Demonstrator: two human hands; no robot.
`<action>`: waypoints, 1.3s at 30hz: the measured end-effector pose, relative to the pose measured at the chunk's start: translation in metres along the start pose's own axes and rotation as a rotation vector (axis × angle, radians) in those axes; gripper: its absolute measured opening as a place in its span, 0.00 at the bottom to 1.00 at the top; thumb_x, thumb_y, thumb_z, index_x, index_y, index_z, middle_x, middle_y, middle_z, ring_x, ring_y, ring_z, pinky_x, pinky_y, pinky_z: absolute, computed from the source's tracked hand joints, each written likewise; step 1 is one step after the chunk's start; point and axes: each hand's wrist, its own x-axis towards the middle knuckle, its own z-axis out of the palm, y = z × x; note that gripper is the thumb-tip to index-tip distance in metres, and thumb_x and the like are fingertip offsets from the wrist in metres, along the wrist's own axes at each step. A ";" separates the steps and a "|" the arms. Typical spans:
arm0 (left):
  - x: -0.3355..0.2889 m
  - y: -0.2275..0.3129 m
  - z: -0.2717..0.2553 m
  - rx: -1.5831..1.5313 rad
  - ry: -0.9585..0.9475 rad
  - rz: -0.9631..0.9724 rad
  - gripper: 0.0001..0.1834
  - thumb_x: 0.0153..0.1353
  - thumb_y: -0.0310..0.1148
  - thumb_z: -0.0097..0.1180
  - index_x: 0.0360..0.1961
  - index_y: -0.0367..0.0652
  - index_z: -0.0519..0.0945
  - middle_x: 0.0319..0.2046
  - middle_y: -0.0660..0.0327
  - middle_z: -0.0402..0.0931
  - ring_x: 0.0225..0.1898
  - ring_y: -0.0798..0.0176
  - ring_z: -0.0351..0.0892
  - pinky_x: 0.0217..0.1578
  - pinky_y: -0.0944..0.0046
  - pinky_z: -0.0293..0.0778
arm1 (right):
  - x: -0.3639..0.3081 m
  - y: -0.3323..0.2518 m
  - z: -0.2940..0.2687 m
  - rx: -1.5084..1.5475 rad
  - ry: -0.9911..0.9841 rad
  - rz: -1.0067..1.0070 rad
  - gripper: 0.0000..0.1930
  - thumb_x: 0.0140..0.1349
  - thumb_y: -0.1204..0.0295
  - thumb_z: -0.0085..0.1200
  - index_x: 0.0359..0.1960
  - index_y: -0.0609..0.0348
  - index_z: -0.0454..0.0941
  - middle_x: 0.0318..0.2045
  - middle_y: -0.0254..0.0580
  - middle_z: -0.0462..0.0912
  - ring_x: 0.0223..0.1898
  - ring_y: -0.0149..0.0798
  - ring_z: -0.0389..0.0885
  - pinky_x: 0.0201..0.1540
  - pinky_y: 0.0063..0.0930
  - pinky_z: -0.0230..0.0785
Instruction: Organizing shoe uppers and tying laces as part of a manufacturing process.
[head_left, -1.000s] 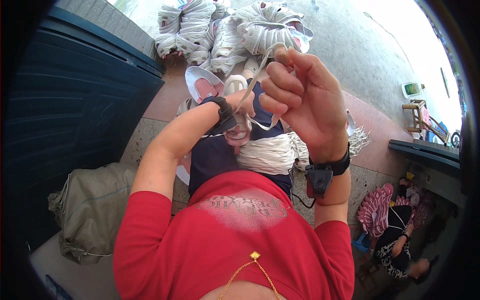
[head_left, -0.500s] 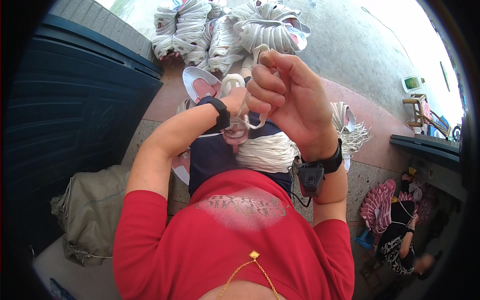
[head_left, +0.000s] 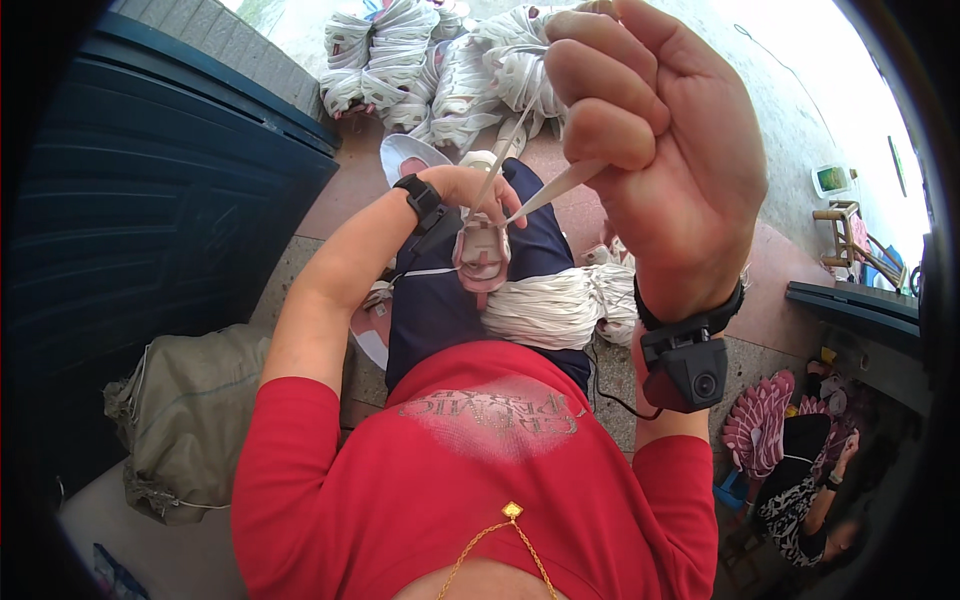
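Note:
A pale pink and white shoe upper [head_left: 483, 256] lies over my dark-trousered lap. My left hand [head_left: 468, 190] is at its far end, fingers bent over it and gripping it; part of the upper is hidden beneath. Raised high toward the camera, my right hand [head_left: 668, 130] is closed on a white shoelace [head_left: 552, 190]. Two taut strands of the lace run from the upper to my right fist. A thick bundle of white laces [head_left: 545, 308] rests across my thigh, just right of the upper.
Stacks of white shoe uppers [head_left: 395, 60] stand on the floor ahead. A dark blue door [head_left: 170, 190] is at left, above a grey-green sack [head_left: 195, 420]. At right are a bamboo stool [head_left: 845, 232] and another person [head_left: 800, 500] beside pink pieces.
My right hand has risen and come closer to the camera, drawing the lace out taut. My left hand stays at the upper, its fingers now turned more to the right.

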 end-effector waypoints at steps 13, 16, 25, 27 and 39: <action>-0.222 -0.150 -0.088 -1.541 0.927 0.686 0.09 0.73 0.31 0.49 0.33 0.43 0.73 0.21 0.64 0.71 0.23 0.63 0.70 0.35 0.60 0.74 | -0.036 -0.162 -0.144 -0.468 0.869 -0.696 0.15 0.73 0.64 0.42 0.31 0.61 0.73 0.32 0.47 0.79 0.43 0.45 0.78 0.51 0.39 0.71; -0.238 -0.173 -0.082 -1.405 1.005 0.365 0.07 0.71 0.32 0.51 0.33 0.47 0.72 0.21 0.67 0.70 0.22 0.68 0.68 0.25 0.66 0.66 | -0.091 -0.167 -0.235 -0.864 0.880 -0.528 0.12 0.72 0.65 0.45 0.34 0.61 0.75 0.29 0.40 0.78 0.35 0.37 0.77 0.41 0.32 0.71; -0.062 -0.114 0.076 -0.691 0.706 -0.088 0.13 0.73 0.39 0.51 0.42 0.40 0.81 0.24 0.74 0.68 0.24 0.78 0.64 0.23 0.75 0.60 | -0.084 0.034 -0.320 -2.298 0.391 0.122 0.09 0.63 0.73 0.51 0.31 0.66 0.80 0.36 0.52 0.84 0.41 0.60 0.80 0.48 0.46 0.72; -0.048 -0.105 0.087 -0.297 0.768 -0.138 0.14 0.71 0.36 0.52 0.44 0.36 0.84 0.24 0.63 0.77 0.26 0.70 0.74 0.30 0.69 0.69 | -0.078 0.040 -0.332 -2.340 0.406 -0.137 0.08 0.63 0.74 0.50 0.30 0.63 0.81 0.39 0.52 0.83 0.44 0.58 0.79 0.51 0.45 0.70; -0.045 -0.126 0.104 0.308 0.982 -0.122 0.14 0.66 0.36 0.53 0.31 0.35 0.82 0.29 0.47 0.82 0.32 0.43 0.83 0.34 0.48 0.75 | -0.060 0.065 -0.348 -2.612 0.528 -0.343 0.07 0.60 0.67 0.59 0.33 0.55 0.85 0.41 0.36 0.82 0.48 0.44 0.76 0.48 0.42 0.64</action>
